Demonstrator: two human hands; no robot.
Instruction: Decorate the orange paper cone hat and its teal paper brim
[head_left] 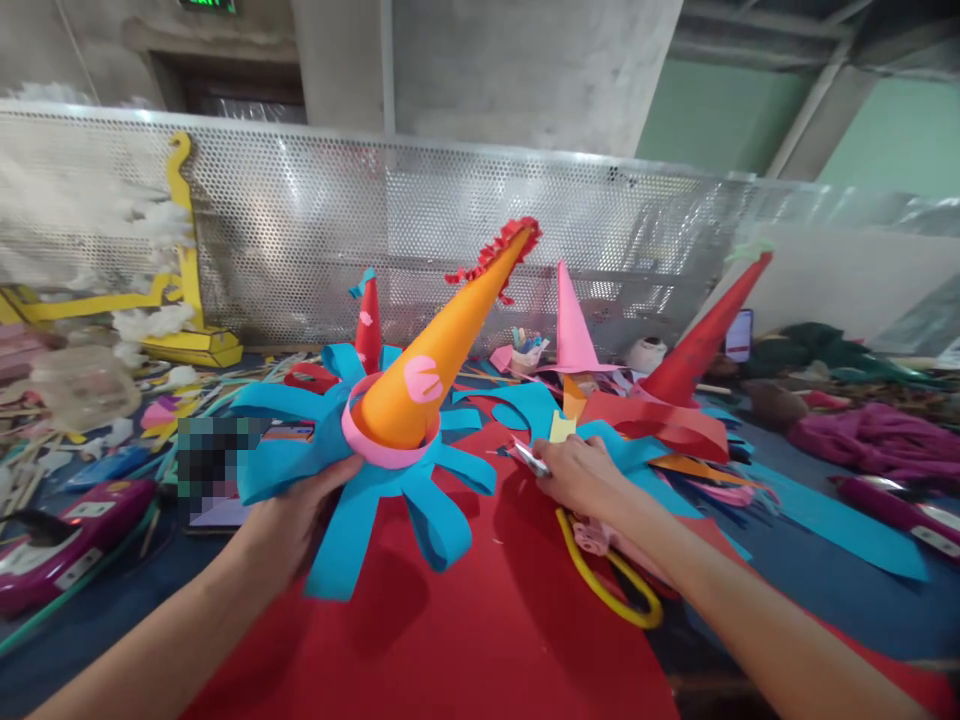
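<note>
My left hand is closed around the base of an orange paper cone with a pink collar, a pink round patch and crinkled red trim near its tip. Blue paper loops fan out around the collar. To the right, my right hand is closed on scissors; their metal tip points toward the cone, and a yellow handle loop shows below the hand. A pale yellow paper piece sits just beyond my fingers. Part of the scissors is hidden by the hand.
Red paper covers the near table. Behind stand a pink cone, a red cone and a smaller red cone. Purple power strips lie left and right. A perforated metal panel rises behind.
</note>
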